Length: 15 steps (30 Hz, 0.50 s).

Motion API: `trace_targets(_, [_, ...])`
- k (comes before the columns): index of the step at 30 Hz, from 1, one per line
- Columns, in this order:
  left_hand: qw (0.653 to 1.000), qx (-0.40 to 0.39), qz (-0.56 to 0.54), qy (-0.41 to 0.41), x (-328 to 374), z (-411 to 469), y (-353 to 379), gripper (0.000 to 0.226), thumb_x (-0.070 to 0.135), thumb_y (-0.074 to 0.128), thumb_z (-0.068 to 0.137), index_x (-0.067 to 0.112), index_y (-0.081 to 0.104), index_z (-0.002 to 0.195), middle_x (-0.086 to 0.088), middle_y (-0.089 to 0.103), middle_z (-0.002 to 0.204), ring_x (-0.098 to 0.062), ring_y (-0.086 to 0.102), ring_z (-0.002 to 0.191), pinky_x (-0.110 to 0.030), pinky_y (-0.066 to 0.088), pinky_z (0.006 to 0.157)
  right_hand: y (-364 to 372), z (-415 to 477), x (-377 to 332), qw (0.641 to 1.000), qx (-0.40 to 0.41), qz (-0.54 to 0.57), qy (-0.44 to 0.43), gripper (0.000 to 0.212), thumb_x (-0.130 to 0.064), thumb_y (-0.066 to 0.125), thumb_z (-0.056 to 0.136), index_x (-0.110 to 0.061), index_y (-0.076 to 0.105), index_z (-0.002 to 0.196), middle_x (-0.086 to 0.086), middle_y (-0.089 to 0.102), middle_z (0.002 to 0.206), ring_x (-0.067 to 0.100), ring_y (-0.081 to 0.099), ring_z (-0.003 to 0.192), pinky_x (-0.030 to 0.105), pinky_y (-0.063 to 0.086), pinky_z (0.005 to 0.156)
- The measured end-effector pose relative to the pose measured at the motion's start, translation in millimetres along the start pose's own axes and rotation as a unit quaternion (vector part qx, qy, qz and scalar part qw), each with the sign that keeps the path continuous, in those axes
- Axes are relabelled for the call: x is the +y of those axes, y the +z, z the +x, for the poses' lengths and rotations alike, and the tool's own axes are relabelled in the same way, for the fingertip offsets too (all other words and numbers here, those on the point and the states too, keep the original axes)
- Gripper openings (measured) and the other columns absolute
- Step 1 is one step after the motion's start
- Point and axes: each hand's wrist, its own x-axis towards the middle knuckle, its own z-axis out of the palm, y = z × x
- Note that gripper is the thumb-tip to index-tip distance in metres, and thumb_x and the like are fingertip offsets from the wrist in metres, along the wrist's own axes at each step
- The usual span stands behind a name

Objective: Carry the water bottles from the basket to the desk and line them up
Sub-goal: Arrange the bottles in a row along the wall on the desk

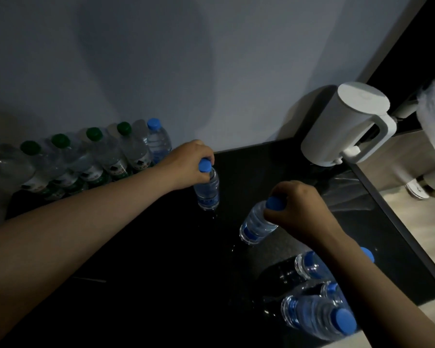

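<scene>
Dark desk (pixel 148 247): left hand (pixel 189 164) fingers clamp the upright bottle (pixel 207 192), right hand (pixel 296 207) fingers the tilted bottle (pixel 255 224), which may topple on release into loose bottles (pixel 312 315) at the front-right corner.

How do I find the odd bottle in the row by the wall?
Find the row of bottles against the wall on the black desk. Take the bottle at its right end. Its cap is blue; its neighbours' caps are green.

Likely a home or hotel room. A white kettle (pixel 344 121) stands on the black worktop (pixel 161 234), wood floor (pixel 409 232) right of it.
</scene>
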Motion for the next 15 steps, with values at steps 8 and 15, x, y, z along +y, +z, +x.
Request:
trace_targets(8, [0.999, 0.02, 0.046, -0.014, -37.3, 51.8, -28.4, 0.023, 0.017, 0.068, 0.073, 0.02, 0.066, 0.096, 0.0, 0.056, 0.103, -0.019, 0.055, 0.095, -0.038, 0.048, 0.086, -2.1, 59.1, -8.9, 0.999, -0.003, 0.012, -0.032, 0.031, -0.03, 0.073, 0.076, -0.02, 0.062, 0.104, -0.003, 0.053, 0.102, 0.011, 0.054, 0.089, 0.02, 0.05, 0.072])
trace_targets(15, [0.998, -0.001, 0.052, -0.02, -65.0, 89.0, -46.0, 0.026, 0.013, 0.069, 0.078, 0.015, 0.067, 0.104, -0.004, 0.055, 0.107, -0.022, 0.054, 0.097, -0.037, 0.047, 0.088, 6.6, 102.7, -13.6, 0.999, -0.005, 0.005, -0.049, 0.029, -0.032, 0.072, 0.076, -0.023, 0.061, 0.102, -0.006, 0.053, 0.099, 0.007, 0.052, 0.087, 0.015, 0.044, 0.068])
